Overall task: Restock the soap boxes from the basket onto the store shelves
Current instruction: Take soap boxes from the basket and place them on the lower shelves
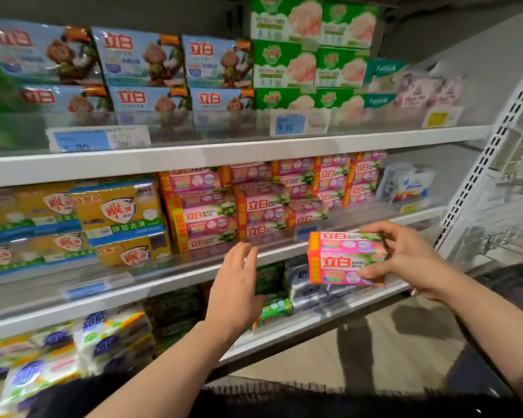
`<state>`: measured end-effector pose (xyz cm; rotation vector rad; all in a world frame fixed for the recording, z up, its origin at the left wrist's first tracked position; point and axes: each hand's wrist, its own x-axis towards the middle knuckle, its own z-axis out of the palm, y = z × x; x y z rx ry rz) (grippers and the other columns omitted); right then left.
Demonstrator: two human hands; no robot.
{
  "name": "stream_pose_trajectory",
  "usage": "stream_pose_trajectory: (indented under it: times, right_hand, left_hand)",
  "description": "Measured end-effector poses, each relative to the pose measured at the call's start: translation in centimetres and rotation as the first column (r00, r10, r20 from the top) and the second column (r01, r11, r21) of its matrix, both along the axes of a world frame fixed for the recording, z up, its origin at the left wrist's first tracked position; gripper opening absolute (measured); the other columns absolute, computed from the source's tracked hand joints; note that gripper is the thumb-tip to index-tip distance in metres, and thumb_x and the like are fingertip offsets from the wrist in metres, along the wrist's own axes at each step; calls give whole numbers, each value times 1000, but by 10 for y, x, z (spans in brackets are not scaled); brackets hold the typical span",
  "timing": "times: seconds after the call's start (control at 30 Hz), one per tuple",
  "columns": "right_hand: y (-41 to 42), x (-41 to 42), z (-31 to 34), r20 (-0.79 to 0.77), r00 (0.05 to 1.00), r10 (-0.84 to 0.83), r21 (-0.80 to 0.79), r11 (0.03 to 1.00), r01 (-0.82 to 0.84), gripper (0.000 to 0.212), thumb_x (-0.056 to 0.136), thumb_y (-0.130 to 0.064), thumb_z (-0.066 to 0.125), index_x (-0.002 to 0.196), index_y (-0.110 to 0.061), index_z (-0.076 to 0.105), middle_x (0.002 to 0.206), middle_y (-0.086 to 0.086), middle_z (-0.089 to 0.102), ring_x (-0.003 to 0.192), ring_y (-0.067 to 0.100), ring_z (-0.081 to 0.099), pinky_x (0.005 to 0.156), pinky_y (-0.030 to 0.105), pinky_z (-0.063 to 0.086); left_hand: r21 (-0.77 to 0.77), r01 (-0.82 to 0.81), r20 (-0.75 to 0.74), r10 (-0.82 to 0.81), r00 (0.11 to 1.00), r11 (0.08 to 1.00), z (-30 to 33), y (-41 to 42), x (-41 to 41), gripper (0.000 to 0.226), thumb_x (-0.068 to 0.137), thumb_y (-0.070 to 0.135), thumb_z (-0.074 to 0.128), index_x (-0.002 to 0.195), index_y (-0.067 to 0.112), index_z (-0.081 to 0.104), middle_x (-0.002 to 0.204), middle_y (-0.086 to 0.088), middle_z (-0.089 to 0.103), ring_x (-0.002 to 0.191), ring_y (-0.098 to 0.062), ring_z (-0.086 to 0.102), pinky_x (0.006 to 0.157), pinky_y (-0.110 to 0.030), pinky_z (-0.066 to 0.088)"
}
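Nearest me, my left hand (234, 285) hovers flat with fingers relaxed, empty; my right hand (405, 257) pinches the pink rectangular cardboard soap box (344, 259) by its right end, before the white middle shelf (284, 256).

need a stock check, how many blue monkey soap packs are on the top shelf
6 show: three in the upper row, left, middle, right, and three below them, left, middle, right. More may sit behind.
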<state>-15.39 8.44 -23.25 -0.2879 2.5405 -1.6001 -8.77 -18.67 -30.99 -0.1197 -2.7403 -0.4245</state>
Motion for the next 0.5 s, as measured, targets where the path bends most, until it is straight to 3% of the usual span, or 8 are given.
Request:
stream_pose_trajectory:
  times: [0.1, 0.17, 0.23, 0.3, 0.4, 0.5]
  right_hand:
    - [7, -8, -2, -47, 999, -10, -25, 1000, 9, 67, 51, 17, 82, 99, -24, 61, 100, 7, 67, 94, 24, 66, 61, 41, 57]
    - [2, -19, 3, -77, 994, -80, -144, 987, 68, 66, 55, 21, 78, 103, -20, 58, 102, 10, 65, 90, 25, 66, 60, 44, 58]
    - [-7, -34, 6, -76, 985, -156, -285, 950, 128, 66, 57, 24, 74, 106, -18, 56, 101, 9, 64, 85, 25, 66, 58, 42, 59]
    - [-18, -49, 7, -81, 975, -205, -385, 909, 159, 67, 57, 26, 72, 104, -20, 56, 99, 5, 64, 85, 19, 65, 53, 31, 57]
    - [-30, -70, 7, -103, 968, -229, -441, 883, 162, 68, 58, 28, 70, 106, -18, 55, 101, 3, 62, 89, 16, 62, 53, 27, 56]
    - [-45, -89, 5, -104, 974, -202, -451, 882, 135, 70, 59, 25, 72, 111, -17, 55, 103, 1, 61, 91, 14, 62, 59, 26, 57]
  left_hand:
    - [-100, -23, -13, 22, 1000, 995, -4, -2, -15, 86, 82, 25, 71, 152, 10, 23, 158, -7, 23, 147, -25, 17, 119, -30, 9]
    - [-165, -26, 37, 33, 999, 986, -9, -1, -26, 87, 83, 32, 69, 153, 11, 20, 159, -6, 22, 147, -26, 15, 120, -36, 9]
    - [-220, -34, 75, 52, 996, 975, -14, 3, -32, 90, 81, 35, 70, 153, 11, 22, 158, -6, 25, 146, -29, 16, 120, -43, 13]
    - [-256, -45, 96, 71, 993, 966, -20, 7, -35, 93, 74, 34, 75, 151, 10, 28, 154, -8, 32, 144, -33, 23, 118, -48, 18]
    - [-267, -64, 72, 86, 994, 962, -32, 9, -39, 97, 57, 29, 85, 143, 8, 45, 144, -9, 48, 134, -36, 39, 110, -51, 31]
    - [-234, -76, 14, 81, 997, 969, -37, 8, -44, 98, 51, 25, 86, 140, 5, 48, 140, -14, 50, 129, -37, 46, 106, -52, 38]
